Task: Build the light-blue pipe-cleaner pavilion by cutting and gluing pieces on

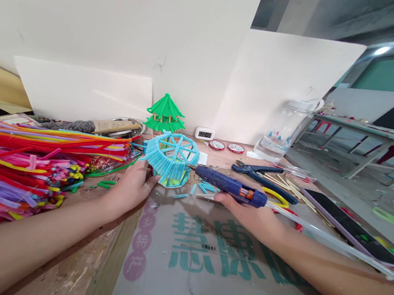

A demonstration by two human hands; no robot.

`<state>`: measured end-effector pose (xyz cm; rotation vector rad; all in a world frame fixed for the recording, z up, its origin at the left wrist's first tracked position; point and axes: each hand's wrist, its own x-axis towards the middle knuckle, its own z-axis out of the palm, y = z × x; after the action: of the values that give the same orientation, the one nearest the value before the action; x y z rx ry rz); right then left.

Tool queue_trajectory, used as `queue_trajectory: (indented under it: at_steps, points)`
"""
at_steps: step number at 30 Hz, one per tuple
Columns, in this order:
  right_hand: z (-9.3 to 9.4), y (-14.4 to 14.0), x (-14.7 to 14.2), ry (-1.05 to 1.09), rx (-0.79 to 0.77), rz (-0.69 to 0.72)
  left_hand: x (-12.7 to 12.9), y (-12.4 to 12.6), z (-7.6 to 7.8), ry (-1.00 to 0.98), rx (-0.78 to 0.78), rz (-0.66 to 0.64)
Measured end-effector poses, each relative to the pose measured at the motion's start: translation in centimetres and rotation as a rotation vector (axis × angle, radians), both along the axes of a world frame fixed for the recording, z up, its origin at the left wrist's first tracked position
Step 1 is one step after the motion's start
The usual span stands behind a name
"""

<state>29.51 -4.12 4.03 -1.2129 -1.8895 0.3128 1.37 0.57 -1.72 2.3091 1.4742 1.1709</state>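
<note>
Two bare hands work at a light-blue, dome-shaped frame of pipe cleaners [171, 159] with spoked ribs, standing on printed cardboard sheet [218, 283]. Left hand [131, 188], fingers loosely curled, touches the frame's lower left edge. Right hand [246, 212] grasps a dark-blue glue gun [230, 185], its nozzle meeting the frame's right side.

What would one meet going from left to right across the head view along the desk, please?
Pile of pipe cleaners → left hand → blue roof model → glue gun in the right hand → phone.
</note>
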Motion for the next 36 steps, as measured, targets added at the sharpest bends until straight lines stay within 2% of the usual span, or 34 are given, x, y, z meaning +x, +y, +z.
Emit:
queue_trajectory:
  at_steps: [8, 17, 28, 36]
  points:
    - [0.0, -0.03, 0.04, 0.006, -0.025, 0.065, -0.02, -0.19, 0.07, 0.051, -0.006, 0.035]
    - [-0.1, 0.01, 0.12, -0.011, -0.028, 0.044, -0.09, -0.18, 0.32, 0.055, -0.035, 0.02]
    - [-0.34, -0.04, 0.23, 0.019, -0.082, 0.092, 0.01, -0.09, 0.34, 0.045, -0.01, -0.009]
    - [-0.35, -0.14, 0.1, 0.017, -0.088, 0.072, -0.09, 0.11, -0.05, -0.005, -0.015, -0.024]
